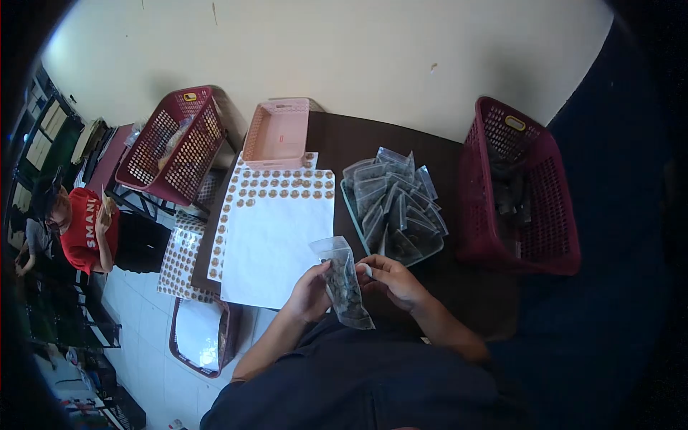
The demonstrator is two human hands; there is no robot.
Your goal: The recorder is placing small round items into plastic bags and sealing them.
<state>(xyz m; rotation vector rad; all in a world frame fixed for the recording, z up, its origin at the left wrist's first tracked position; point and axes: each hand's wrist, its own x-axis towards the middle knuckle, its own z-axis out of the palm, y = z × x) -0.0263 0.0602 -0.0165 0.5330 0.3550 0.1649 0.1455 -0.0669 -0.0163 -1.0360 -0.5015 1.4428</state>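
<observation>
A clear plastic zip bag point(345, 287) with dark, lumpy contents is held by its left edge in my left hand point(312, 294), thumb on the front. Between the thumb and forefinger of my right hand point(395, 282) is a small round white sticker point(366, 269), just beside the bag's right edge. To the left lies a sticker sheet point(277, 247), with rows of round brown stickers along its top and a wide bare white area below. Beyond my right hand, a pale green tray point(352, 217) is heaped with similar filled zip bags point(398, 201).
A pink basket point(279, 134) rests on the sheets' far end. At the right stands a maroon basket point(543, 236) holding dark bags; another maroon basket point(196, 161) is at the left. A lower basket point(228, 333) holds white paper. A person in a red shirt point(88, 228) stands left.
</observation>
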